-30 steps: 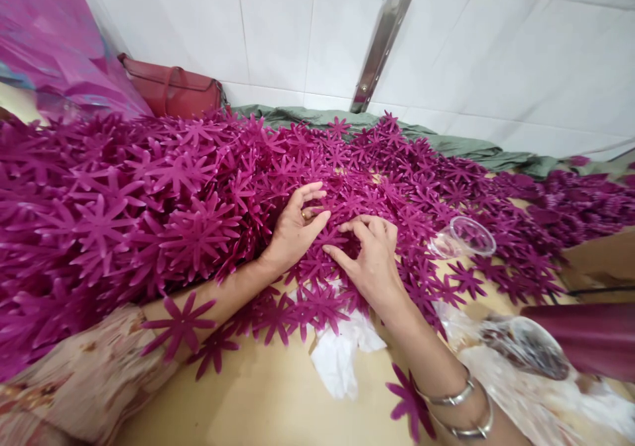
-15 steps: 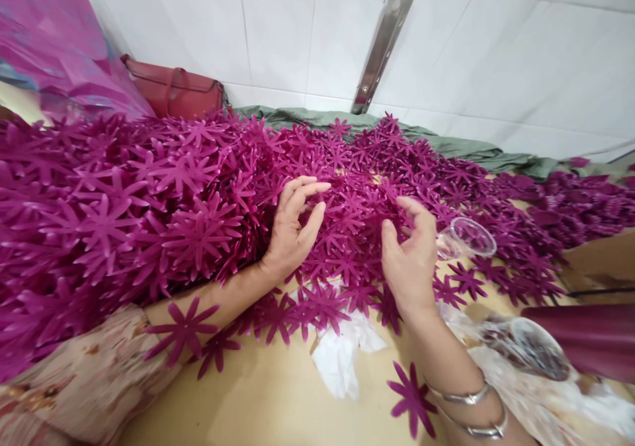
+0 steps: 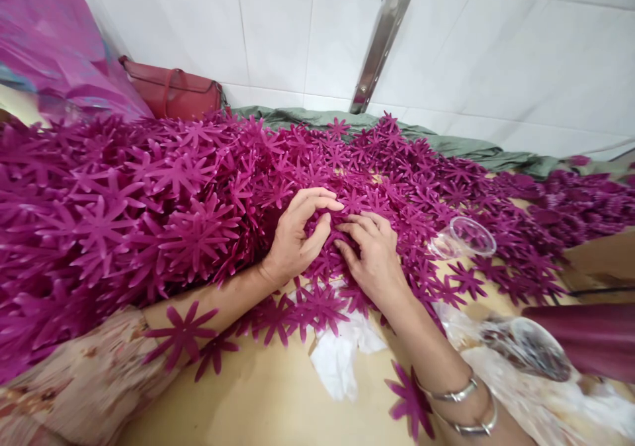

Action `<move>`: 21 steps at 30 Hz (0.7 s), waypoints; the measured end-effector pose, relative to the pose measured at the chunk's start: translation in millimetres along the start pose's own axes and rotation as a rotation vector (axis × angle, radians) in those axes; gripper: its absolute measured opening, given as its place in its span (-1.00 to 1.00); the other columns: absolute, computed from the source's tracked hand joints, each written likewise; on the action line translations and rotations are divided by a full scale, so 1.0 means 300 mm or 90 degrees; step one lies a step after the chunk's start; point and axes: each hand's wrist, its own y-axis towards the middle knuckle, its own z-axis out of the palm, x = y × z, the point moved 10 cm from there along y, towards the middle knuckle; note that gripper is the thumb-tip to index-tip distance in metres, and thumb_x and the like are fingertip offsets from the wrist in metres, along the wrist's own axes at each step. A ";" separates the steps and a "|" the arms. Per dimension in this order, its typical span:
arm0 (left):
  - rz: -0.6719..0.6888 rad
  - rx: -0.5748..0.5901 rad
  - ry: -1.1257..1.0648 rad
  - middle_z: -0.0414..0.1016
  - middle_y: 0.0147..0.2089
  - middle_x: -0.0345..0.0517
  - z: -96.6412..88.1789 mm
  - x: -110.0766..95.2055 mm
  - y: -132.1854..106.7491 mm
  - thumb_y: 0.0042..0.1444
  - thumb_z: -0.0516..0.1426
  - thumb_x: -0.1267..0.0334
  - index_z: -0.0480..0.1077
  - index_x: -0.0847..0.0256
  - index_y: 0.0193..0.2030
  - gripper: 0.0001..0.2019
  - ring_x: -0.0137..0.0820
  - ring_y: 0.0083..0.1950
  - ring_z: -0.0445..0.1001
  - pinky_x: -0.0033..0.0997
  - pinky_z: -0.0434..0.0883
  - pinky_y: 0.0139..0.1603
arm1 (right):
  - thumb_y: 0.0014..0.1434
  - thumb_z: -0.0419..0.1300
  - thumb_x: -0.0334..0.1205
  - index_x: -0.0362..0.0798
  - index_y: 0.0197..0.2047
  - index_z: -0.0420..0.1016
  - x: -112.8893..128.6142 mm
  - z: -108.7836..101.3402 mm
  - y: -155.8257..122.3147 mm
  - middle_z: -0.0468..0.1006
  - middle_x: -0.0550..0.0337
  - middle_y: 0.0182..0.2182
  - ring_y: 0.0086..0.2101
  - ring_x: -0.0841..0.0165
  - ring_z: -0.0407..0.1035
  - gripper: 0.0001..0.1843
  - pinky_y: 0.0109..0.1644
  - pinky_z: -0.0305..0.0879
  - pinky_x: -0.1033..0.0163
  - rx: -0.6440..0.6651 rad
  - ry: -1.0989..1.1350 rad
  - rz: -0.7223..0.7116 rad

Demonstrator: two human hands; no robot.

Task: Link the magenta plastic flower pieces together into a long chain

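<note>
A big heap of magenta plastic flower pieces (image 3: pixel 124 221) covers the tan table (image 3: pixel 258 400). My left hand (image 3: pixel 295 234) rests at the heap's edge, fingers curled round a small stack of flower pieces (image 3: pixel 331 224). My right hand (image 3: pixel 373 257) lies just to its right, knuckles up, fingertips pressed into the same spot among the flowers. Two silver bangles (image 3: pixel 464 406) sit on my right wrist. One loose flower (image 3: pixel 181 333) lies on my left forearm.
A clear plastic cup (image 3: pixel 464 237) lies tipped at the right, a second cup (image 3: pixel 526 347) stands in crumpled plastic nearer me. White tissue (image 3: pixel 340 356) lies below my hands. A red bag (image 3: pixel 171 92), green cloth (image 3: pixel 446 143) and a metal bracket (image 3: pixel 380 45) line the tiled wall.
My right hand, lifted and turned sideways near the cup half a second ago, has come back left and down onto the flowers beside my left hand. The left fingers have curled tighter.
</note>
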 end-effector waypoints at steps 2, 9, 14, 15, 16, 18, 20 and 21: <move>0.019 0.017 0.005 0.53 0.02 0.05 0.008 -0.013 0.001 0.29 0.08 0.49 0.48 0.22 -0.01 -0.77 -0.28 0.17 0.48 -0.11 0.40 0.31 | 0.31 0.23 -0.22 0.03 -0.05 0.58 -0.009 -0.045 0.009 0.62 0.00 0.02 0.12 0.02 0.33 -0.83 0.27 0.19 -0.24 -0.047 0.056 0.010; 0.009 0.056 -0.024 0.53 0.15 0.11 0.033 -0.012 -0.007 0.30 0.13 0.42 0.41 0.23 0.16 -0.69 -0.28 0.22 0.48 -0.17 0.36 0.34 | 0.33 0.21 0.00 0.02 -0.14 0.55 -0.076 -0.058 0.008 0.58 0.22 -0.27 -0.24 0.30 0.45 -0.76 -0.07 0.37 0.18 -0.022 0.417 0.188; -0.040 0.020 -0.062 0.56 -0.07 0.00 0.019 0.019 -0.009 0.28 0.20 0.33 0.42 0.21 -0.11 -0.92 -0.32 0.05 0.54 -0.24 0.43 0.21 | 0.34 0.19 0.06 -0.01 -0.18 0.58 -0.074 -0.023 -0.001 0.58 0.24 -0.30 -0.25 0.32 0.44 -0.69 -0.08 0.36 0.23 0.022 0.473 0.222; -0.063 0.018 -0.077 0.56 -0.09 -0.02 0.019 0.033 -0.012 0.29 0.20 0.32 0.41 0.21 -0.11 -0.93 -0.33 0.04 0.54 -0.25 0.43 0.19 | 0.35 0.17 0.06 0.00 -0.12 0.59 -0.082 -0.034 -0.003 0.61 0.21 -0.23 -0.19 0.30 0.46 -0.68 -0.01 0.36 0.20 -0.004 0.465 0.230; -0.090 0.007 -0.090 0.55 -0.10 -0.04 0.016 0.050 -0.015 0.30 0.19 0.31 0.41 0.20 -0.12 -0.93 -0.35 0.01 0.54 -0.27 0.43 0.17 | 0.39 0.12 0.07 0.01 -0.05 0.58 -0.093 -0.053 -0.004 0.62 0.17 -0.15 -0.12 0.27 0.47 -0.65 0.06 0.36 0.15 -0.045 0.448 0.237; -0.143 -0.033 -0.105 0.53 -0.13 -0.09 0.001 0.082 -0.022 0.31 0.18 0.29 0.39 0.18 -0.12 -0.93 -0.40 -0.05 0.53 -0.34 0.44 0.12 | 0.43 0.03 0.07 0.04 0.08 0.53 -0.107 -0.114 -0.009 0.58 0.08 0.03 0.04 0.23 0.44 -0.60 0.21 0.30 0.05 -0.150 0.383 0.231; -0.183 -0.066 -0.119 0.51 -0.17 -0.14 -0.011 0.105 -0.031 0.30 0.18 0.27 0.38 0.17 -0.12 -0.92 -0.45 -0.14 0.50 -0.41 0.45 0.03 | 0.40 0.08 0.06 0.05 0.16 0.47 -0.094 -0.165 -0.010 0.49 0.03 0.17 0.17 0.20 0.36 -0.60 0.31 0.23 -0.02 -0.220 0.307 0.192; -0.194 -0.066 -0.128 0.50 -0.19 -0.16 -0.009 0.109 -0.033 0.30 0.19 0.27 0.38 0.17 -0.12 -0.92 -0.46 -0.18 0.49 -0.43 0.45 -0.01 | 0.35 0.17 0.04 0.06 0.18 0.45 -0.081 -0.171 -0.007 0.47 0.02 0.19 0.20 0.19 0.34 -0.59 0.33 0.21 -0.04 -0.222 0.287 0.170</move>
